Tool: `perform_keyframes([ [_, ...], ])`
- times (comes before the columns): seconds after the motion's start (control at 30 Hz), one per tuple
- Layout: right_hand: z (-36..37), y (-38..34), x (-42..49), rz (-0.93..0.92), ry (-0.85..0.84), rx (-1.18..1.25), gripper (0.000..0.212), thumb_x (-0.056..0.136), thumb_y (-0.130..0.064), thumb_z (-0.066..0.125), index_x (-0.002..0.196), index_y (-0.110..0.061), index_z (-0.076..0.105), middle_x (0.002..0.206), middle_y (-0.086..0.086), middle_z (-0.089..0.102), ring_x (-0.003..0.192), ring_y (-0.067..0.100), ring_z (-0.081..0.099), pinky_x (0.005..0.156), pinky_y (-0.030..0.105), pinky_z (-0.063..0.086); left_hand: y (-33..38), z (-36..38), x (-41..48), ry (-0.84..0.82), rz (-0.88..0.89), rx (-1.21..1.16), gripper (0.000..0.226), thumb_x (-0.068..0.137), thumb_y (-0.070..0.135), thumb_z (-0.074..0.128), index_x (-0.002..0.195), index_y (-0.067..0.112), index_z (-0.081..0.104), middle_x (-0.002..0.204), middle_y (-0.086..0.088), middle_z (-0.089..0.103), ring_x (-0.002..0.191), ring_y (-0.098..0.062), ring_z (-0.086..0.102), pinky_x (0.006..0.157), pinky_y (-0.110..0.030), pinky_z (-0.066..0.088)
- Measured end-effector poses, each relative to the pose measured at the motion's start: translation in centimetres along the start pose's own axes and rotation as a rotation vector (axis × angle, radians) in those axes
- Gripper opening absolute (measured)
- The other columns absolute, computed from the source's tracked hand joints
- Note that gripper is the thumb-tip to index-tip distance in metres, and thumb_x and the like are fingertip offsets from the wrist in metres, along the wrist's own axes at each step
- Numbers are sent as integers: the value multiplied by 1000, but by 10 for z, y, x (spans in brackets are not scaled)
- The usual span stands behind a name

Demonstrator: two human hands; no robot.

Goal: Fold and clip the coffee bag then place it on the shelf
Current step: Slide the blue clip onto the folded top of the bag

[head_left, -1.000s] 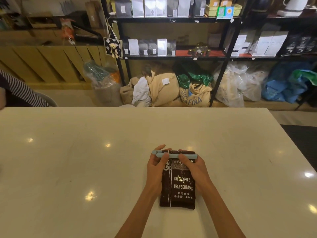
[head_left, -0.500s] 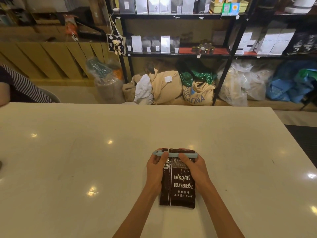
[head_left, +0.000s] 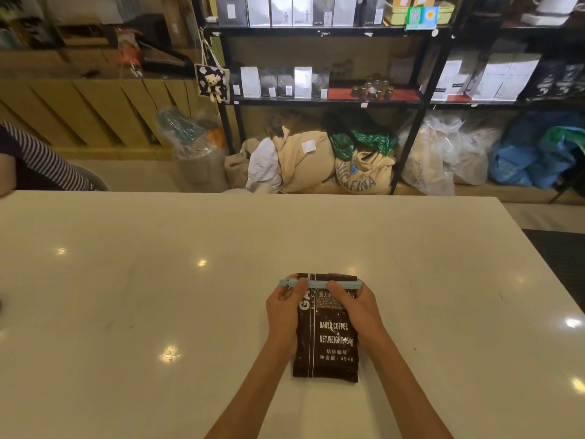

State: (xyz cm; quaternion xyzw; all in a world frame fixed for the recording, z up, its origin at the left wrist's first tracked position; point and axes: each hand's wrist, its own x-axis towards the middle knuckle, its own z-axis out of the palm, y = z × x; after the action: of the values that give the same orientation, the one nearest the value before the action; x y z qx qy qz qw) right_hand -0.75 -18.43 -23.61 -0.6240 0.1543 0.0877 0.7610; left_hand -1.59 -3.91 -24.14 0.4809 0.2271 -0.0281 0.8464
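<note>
A dark brown coffee bag (head_left: 329, 343) with white print lies flat on the white table (head_left: 158, 296), its folded top pointing away from me. A light blue clip (head_left: 319, 283) runs across the fold near the top edge. My left hand (head_left: 283, 315) grips the bag's left side, thumb pressing on the clip's left part. My right hand (head_left: 357, 308) holds the right side, its thumb on the clip too. The black shelf (head_left: 326, 101) stands beyond the table, stocked with white and dark bags.
Burlap sacks (head_left: 364, 172) and plastic bags (head_left: 443, 156) sit on the floor under the shelf. A person's striped sleeve (head_left: 41, 160) rests at the table's far left edge. A dark mat (head_left: 560, 251) lies right of the table.
Both hands stay on the clip and bag. The view has tilted slightly, so the shelf and table edge appear a little higher in the frame.
</note>
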Motion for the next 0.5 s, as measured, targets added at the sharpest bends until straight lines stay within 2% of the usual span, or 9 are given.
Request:
perform_keyframes([
  [0.17,0,1,0,2,8,25,47,62,-41,85,99,-20,68,90,10,79,81,28,77,63,34,62,-1,0,1,14,23,14,7,86,16,75,92,20,75,84,-11,80,73,-25,77,58,-34,63],
  [0.27,0,1,0,-7,14,18,48,61,-43,86,99,-20,67,90,9,79,81,27,77,64,34,62,-1,1,-1,6,72,55,7,89,19,71,90,26,74,84,-9,80,72,-23,78,56,-30,62],
  [0.37,2,-1,0,-54,-23,-14,51,55,-53,86,95,-28,69,92,7,79,82,23,77,65,31,62,-3,4,-3,-56,124,155,9,93,29,65,102,26,63,96,-12,75,77,-20,77,59,-27,61],
  [0.43,2,-3,-1,-67,-68,-62,56,59,-57,83,104,-29,63,98,8,76,83,18,77,64,25,60,-2,4,-3,-121,81,238,15,97,31,61,107,27,51,101,-14,70,76,-18,77,59,-27,61],
  [0.5,0,-3,-3,-40,-121,-106,59,68,-54,78,114,-27,52,106,8,71,84,13,76,63,21,59,-1,3,-2,-143,72,306,18,96,30,63,105,26,48,101,-13,70,75,-17,78,57,-25,60],
])
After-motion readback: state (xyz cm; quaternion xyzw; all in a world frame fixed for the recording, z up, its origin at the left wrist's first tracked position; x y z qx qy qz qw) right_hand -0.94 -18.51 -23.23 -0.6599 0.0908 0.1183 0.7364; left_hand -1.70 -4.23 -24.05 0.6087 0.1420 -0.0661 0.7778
